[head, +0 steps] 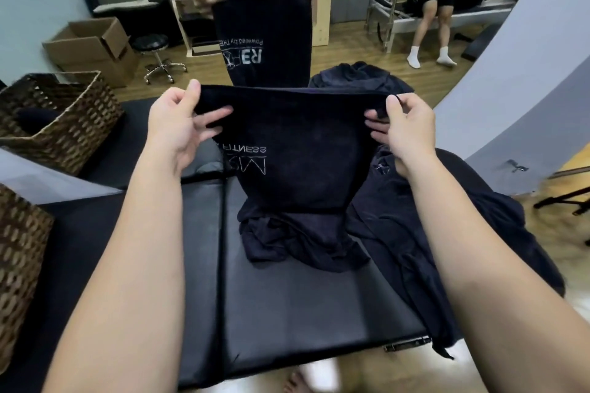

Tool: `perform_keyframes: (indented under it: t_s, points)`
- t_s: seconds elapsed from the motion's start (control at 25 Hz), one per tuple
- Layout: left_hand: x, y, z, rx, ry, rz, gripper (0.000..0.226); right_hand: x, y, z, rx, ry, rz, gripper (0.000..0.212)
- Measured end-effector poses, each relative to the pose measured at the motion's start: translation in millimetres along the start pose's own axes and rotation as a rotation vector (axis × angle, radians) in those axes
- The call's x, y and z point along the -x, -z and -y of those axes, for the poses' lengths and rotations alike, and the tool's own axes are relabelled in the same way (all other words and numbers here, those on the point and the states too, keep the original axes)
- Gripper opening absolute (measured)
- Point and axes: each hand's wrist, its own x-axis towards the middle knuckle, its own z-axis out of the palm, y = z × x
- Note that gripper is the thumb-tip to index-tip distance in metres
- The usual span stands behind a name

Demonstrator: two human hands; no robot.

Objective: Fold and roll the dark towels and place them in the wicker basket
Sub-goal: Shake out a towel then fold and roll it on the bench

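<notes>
A dark towel [297,150] is held up by its top edge, pinched at one corner by the left hand [178,128] and at the other by the right hand [402,134], thumbs behind and fingers curled over the front. White lettering is seen upside down on the hanging cloth, whose lower end is bunched on a black padded bench [287,313]. More dark towels [415,233] are heaped to the right on the bench. A wicker basket [64,118] is set at the left, well apart from the held towel, with a dark roll inside. The scene is doubled in a mirror [261,35] beyond.
</notes>
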Motion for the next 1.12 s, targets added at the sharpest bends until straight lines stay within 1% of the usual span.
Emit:
perform_keyframes:
  t_s: [0.12,0.32,0.56,0.84,0.96,1.12]
  points:
    - [20.2,-4.5,-16.6,0.03,-0.114,0.025,0.029,10.8,5.4,11.0,-0.118,0.123,-0.063,0.017]
    - [65.2,-23.0,-39.5,0.085,-0.251,-0.01,0.028,44.1,33.4,36.3,-0.102,0.281,-0.129,0.015]
    - [141.9,-42.8,-45.3,0.113,-0.309,-0.043,0.028,104.1,91.4,45.9,-0.107,0.333,-0.136,0.016]
    - [248.5,-62.8,-62.1,0.25,-0.451,-0.038,0.028,185.4,153.8,64.3,-0.15,0.459,-0.17,0.015]
    - [294.0,-66.5,-89.0,0.287,-0.543,-0.033,0.027,220.5,173.4,84.4,-0.193,0.522,-0.172,0.016]
    - [348.0,-70.3,-144.4,0.351,-0.688,-0.006,0.024,262.2,190.9,128.2,-0.284,0.658,-0.208,0.017]
